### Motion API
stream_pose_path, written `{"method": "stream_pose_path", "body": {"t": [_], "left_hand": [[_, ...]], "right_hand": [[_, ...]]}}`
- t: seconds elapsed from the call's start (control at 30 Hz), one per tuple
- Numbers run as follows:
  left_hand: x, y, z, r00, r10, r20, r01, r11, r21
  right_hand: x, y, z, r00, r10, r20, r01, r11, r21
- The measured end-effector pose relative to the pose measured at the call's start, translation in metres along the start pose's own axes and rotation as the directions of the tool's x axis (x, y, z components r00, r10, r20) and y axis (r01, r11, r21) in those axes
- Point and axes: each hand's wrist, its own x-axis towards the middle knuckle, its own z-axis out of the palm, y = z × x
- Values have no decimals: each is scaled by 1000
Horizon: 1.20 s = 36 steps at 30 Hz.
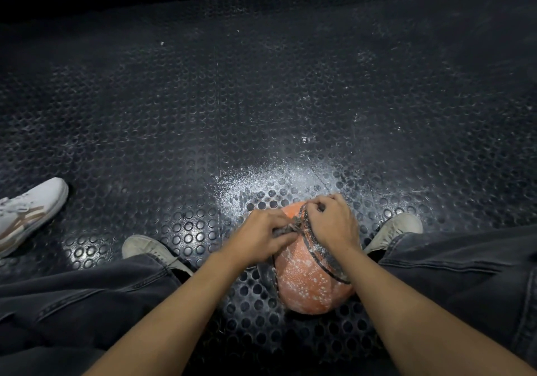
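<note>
**Orange bag: cord work at the mouth, unfinished**

Location: the bag point(308, 285) is on the studded floor point(261, 99), between the person's feet.

Appearance: rounded, orange, speckled with white powder, with a dark band running round it from the mouth.

Grips: the left grip point(263, 234) pinches the grey cord point(293, 227) at the mouth. The right grip point(334, 221) is curled over the band just beside it.

Progress, as judged: the mouth looks gathered. Any knot is hidden under the fingers, so tightening or tying probably remains.

Nearby: spilled powder point(276, 178).
</note>
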Motion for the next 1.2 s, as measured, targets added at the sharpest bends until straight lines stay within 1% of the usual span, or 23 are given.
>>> {"method": "stream_pose_path", "body": {"t": [0.03, 0.1, 0.17, 0.23, 0.27, 0.37, 0.4, 0.43, 0.5, 0.53, 0.57, 0.6, 0.7, 0.77, 0.87, 0.9, 0.97, 1.07, 1.1, 1.13, 1.2], "left_hand": [[-2, 2, -1, 1000, 13, 6, -13, 1000, -1], [6, 2, -2, 1000, -1, -30, 2, 999, 36], [18, 0, -3, 995, -66, -78, 72, 994, 81], [22, 0, -2, 991, -115, -71, 121, 989, 80], [18, 2, -1, 993, -105, -58, 108, 992, 58], [1, 6, 3, 1000, -16, -10, 16, 1000, -5], [2, 6, 3, 1000, -20, -12, 20, 1000, -7], [7, 5, 3, 999, -40, -32, 41, 999, 14], [20, 4, 3, 988, -102, -115, 110, 992, 66], [23, 5, 3, 980, -134, -148, 145, 988, 62], [23, 5, 3, 978, -139, -157, 148, 987, 53], [19, 6, 2, 983, -113, -142, 121, 992, 47], [2, 7, 0, 1000, -13, -19, 14, 999, 33], [7, 5, 0, 999, -30, -32, 32, 998, 49], [25, 5, 2, 983, -131, -126, 141, 987, 76], [26, 5, 2, 978, -154, -138, 165, 984, 72], [17, 2, 3, 985, -131, -110, 136, 990, 40], [-2, -2, 1, 999, -36, -13, 35, 999, -24], [-2, -4, 2, 999, -35, -14, 34, 999, -33], [2, -4, 2, 998, -57, -38, 57, 998, -22], [14, -4, 3, 981, -145, -126, 148, 989, 16]], "right_hand": [[0, 1, -2, 1000, -13, 14, 13, 1000, -7], [-2, 2, -1, 999, -38, 25, 39, 999, -19], [-4, 1, 1, 1000, -29, 10, 29, 999, -16], [-3, 0, 2, 1000, -3, -8, 3, 1000, -7], [-3, 0, 2, 1000, 8, -11, -8, 1000, 2], [1, 4, -1, 1000, 26, -8, -25, 999, 28], [2, 5, -1, 1000, 20, -2, -20, 999, 28], [2, 6, 0, 1000, 13, 4, -13, 1000, 25], [1, 5, 1, 1000, 5, -4, -5, 1000, 19], [-1, 4, 2, 1000, 6, -15, -6, 1000, 15], [-2, 4, 2, 1000, 12, -25, -12, 1000, 13], [-2, 4, 1, 999, 23, -28, -22, 1000, 12], [2, 6, -5, 999, 49, -9, -49, 998, 27], [4, 4, -6, 1000, 29, -2, -29, 1000, -2], [-5, -5, -1, 1000, 28, -13, -29, 998, -61], [-9, -7, 1, 999, 34, -10, -34, 997, -69], [-12, -7, 5, 999, 46, 2, -46, 996, -73], [-5, -2, 2, 999, 51, 12, -51, 998, -25], [-3, -1, 1, 999, 50, 17, -50, 999, -22], [-1, -1, 1, 999, 48, 19, -48, 999, -26], [0, -3, 2, 999, 49, 16, -48, 998, -37]]}}
